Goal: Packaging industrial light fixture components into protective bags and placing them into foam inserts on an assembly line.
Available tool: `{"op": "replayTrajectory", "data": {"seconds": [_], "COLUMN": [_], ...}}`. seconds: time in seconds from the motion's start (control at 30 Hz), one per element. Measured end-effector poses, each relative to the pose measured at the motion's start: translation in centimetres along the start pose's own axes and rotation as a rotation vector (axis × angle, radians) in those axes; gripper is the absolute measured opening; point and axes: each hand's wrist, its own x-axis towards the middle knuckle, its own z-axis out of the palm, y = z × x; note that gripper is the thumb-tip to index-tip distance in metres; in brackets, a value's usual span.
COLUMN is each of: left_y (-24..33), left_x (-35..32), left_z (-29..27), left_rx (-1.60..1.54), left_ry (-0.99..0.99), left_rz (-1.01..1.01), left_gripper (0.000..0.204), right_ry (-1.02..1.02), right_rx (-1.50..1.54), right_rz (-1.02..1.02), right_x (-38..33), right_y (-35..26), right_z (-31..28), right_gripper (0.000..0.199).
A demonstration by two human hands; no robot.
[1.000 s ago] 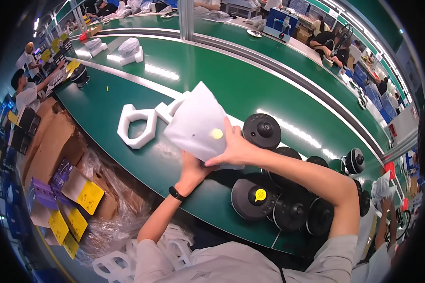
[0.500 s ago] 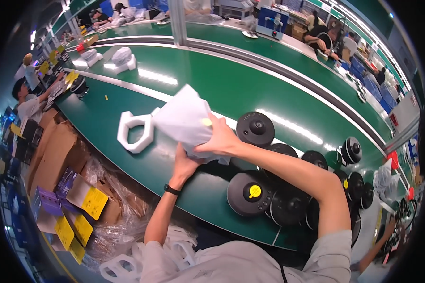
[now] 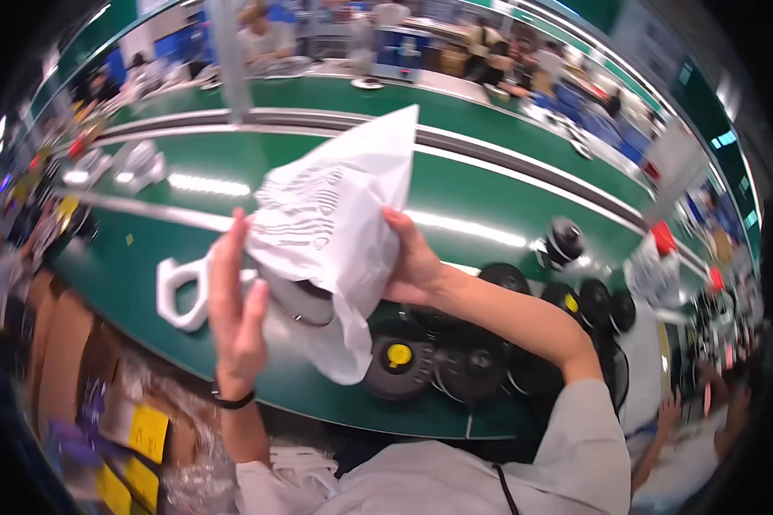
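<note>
A white plastic bag (image 3: 326,206) with dark printing hangs over the green work table. My right hand (image 3: 416,270) grips its right side. A dark grey, rounded object (image 3: 305,300) shows through the bag's opening at the lower side; the rest of it is hidden. My left hand (image 3: 239,318) is held upright at the bag's left, fingers stretched and thumb apart, and whether it touches the bag I cannot tell. Behind that hand a white foam frame (image 3: 167,296) with a wide hole lies on the table.
Several black round devices (image 3: 472,369) crowd the table at the right, one with a yellow sticker. Two wrapped white bundles (image 3: 137,163) stand at the far left on the green conveyor (image 3: 464,189). Cardboard boxes (image 3: 64,343) and clear plastic film fill the lower left. Other people work beyond.
The bag has been lifted and turned, its printed side and opening now showing. My left hand has come off its underside and moved up and left. The whole view has shifted.
</note>
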Motion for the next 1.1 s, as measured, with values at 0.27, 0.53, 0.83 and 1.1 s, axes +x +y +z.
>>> {"op": "replayTrajectory", "data": {"seconds": [0.27, 0.53, 0.83, 1.1], "left_y": [4.6, 9.6, 11.9, 10.1], "left_x": [8.8, 9.8, 11.2, 11.6], "left_z": [10.5, 19.6, 21.8, 21.8], "left_rx": [0.017, 0.372, -0.445, -0.649], "left_ry": [-0.086, -0.271, -0.937, -1.042], "left_rz": [-0.080, 0.179, -0.269, -0.243], "left_gripper": [0.024, 0.019, 0.026, 0.012], "right_ry": [0.138, 0.167, 0.105, 0.233], "right_rx": [0.148, 0.141, 0.304, 0.583], "right_rz": [-0.224, -0.619, -0.631, -0.609], "right_x": [-10.0, -17.2, -22.8, -21.4], "right_y": [-2.9, -3.6, -0.8, 5.0], "right_z": [1.7, 0.7, -1.2, -3.7], "right_gripper": [0.081, 0.085, 0.044, 0.071]}}
